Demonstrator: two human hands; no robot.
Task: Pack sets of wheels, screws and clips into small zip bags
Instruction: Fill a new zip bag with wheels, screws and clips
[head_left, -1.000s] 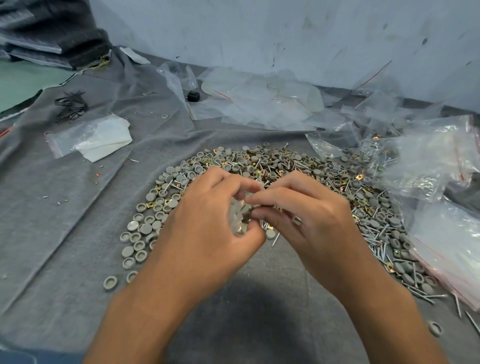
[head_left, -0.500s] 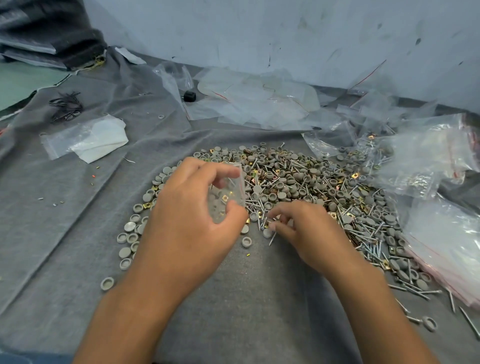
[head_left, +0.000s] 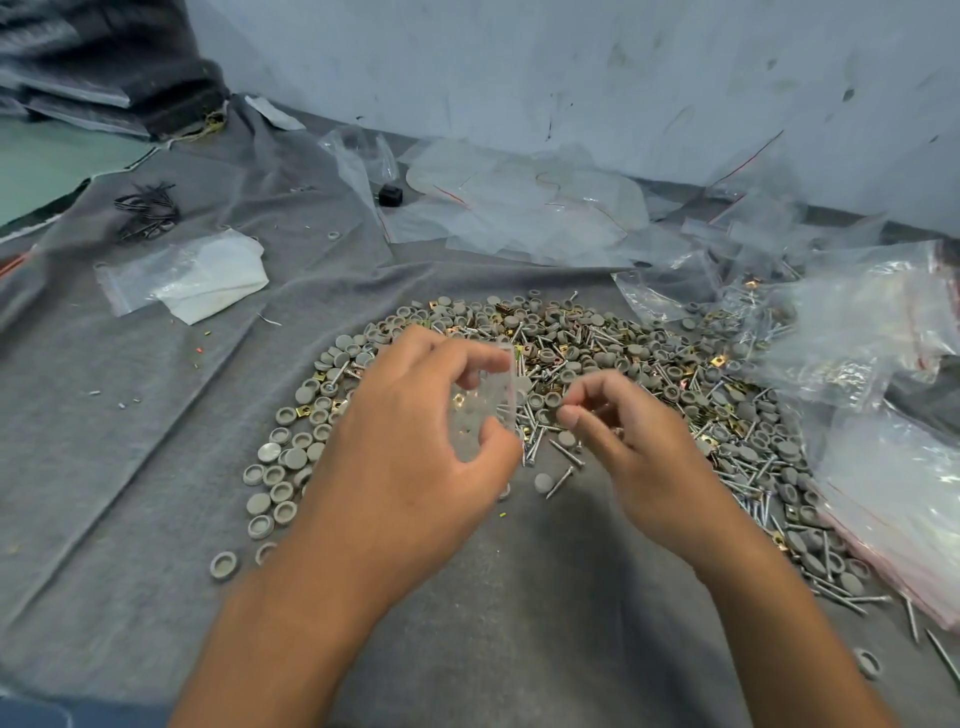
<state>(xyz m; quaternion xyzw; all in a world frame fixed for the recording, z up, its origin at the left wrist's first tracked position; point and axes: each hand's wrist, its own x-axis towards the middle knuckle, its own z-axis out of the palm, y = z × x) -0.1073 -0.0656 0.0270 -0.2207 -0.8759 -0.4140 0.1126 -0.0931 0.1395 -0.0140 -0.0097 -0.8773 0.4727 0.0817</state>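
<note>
1. The small clear plastic zip bag (head_left: 483, 400), already holding a brass clip and grey wheels, stands upright above the near edge of the heap of grey wheels, silver screws and brass clips (head_left: 597, 374).
2. The left hand (head_left: 415, 441) pinches it, thumb below, fingers on top.
3. The right hand (head_left: 634, 441) has lifted off the heap since half a second ago and now hovers just beside the bag, fingers curled; whether they carry a part, I can't tell.
4. All of it sits on a grey cloth (head_left: 156, 467).

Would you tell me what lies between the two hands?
In the head view, screws and grey wheels of the pile show between the left hand and right hand.
</note>
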